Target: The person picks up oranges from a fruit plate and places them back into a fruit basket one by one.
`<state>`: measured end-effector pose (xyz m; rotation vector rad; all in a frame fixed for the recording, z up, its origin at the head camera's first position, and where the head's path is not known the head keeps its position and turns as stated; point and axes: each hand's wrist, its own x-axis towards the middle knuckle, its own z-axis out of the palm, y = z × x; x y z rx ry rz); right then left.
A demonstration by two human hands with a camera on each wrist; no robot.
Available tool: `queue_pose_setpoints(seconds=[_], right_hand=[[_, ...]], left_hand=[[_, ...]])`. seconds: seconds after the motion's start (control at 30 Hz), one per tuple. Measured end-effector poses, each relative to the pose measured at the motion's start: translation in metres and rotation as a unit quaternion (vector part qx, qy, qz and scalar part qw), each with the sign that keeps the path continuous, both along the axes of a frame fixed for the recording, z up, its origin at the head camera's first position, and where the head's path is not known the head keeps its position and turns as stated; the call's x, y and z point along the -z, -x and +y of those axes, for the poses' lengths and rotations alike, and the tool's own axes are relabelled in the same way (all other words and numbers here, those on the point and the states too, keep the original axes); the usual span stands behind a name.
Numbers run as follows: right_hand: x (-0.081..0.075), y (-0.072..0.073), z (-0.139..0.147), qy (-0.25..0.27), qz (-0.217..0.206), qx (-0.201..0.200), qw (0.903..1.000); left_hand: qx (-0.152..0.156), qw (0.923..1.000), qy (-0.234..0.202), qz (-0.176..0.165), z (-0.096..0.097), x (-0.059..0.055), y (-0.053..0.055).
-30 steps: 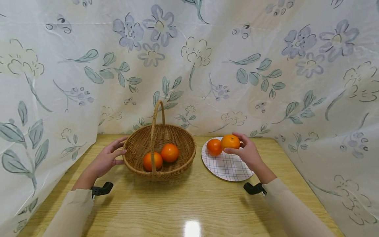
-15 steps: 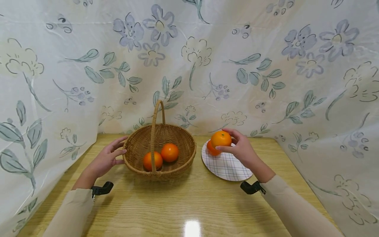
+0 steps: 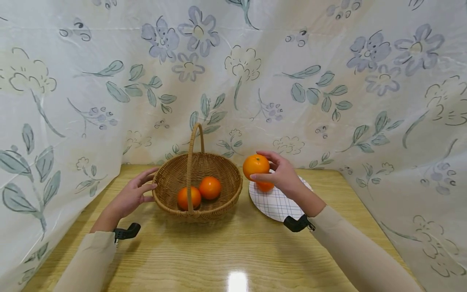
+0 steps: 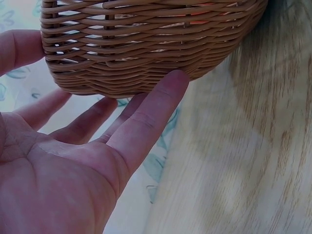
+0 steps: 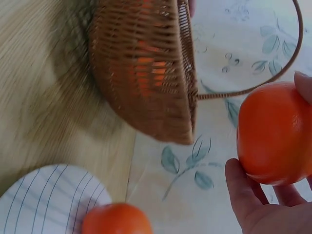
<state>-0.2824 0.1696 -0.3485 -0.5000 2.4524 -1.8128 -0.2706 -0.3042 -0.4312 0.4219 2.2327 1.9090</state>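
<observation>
In the head view my right hand (image 3: pixel 286 176) holds an orange (image 3: pixel 256 167) between thumb and fingers, raised near the right rim of the wicker basket (image 3: pixel 171 205). The right wrist view shows the held orange (image 5: pixel 273 131) close up, with fingertips underneath it. Two more oranges, one on the left (image 3: pixel 189 198) and one on the right (image 3: pixel 210 187), lie inside the basket. My left hand (image 3: pixel 129 196) touches the basket's left side with relaxed fingers. Another orange (image 3: pixel 265 186) on the plate is partly hidden behind my right hand and the held one.
A round white plate (image 3: pixel 271 205) with a checked pattern stands right of the basket on the wooden table (image 3: pixel 204 251). The basket's tall handle (image 3: pixel 189 174) arches over its middle. Floral cloth (image 3: pixel 233 73) hangs behind and at both sides.
My right hand has carried its orange left and slightly up, from over the plate to near the basket's right rim. The left hand stays at the basket.
</observation>
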Motion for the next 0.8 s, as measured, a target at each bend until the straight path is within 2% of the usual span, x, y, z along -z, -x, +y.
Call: queue_pose_setpoints(seconds=[0.5,0.8], right_hand=[[-0.009,0.004,-0.052,0.021,-0.005,-0.047,0.9987],[-0.010,0.016,-0.080,0.033,-0.031,-0.059,0.9972]], left_hand=[[0.002,1.0000,0.001,0.005,-0.002,0.002,0.000],[0.003,1.0000,0.000,0.004,-0.001,0.000,-0.001]])
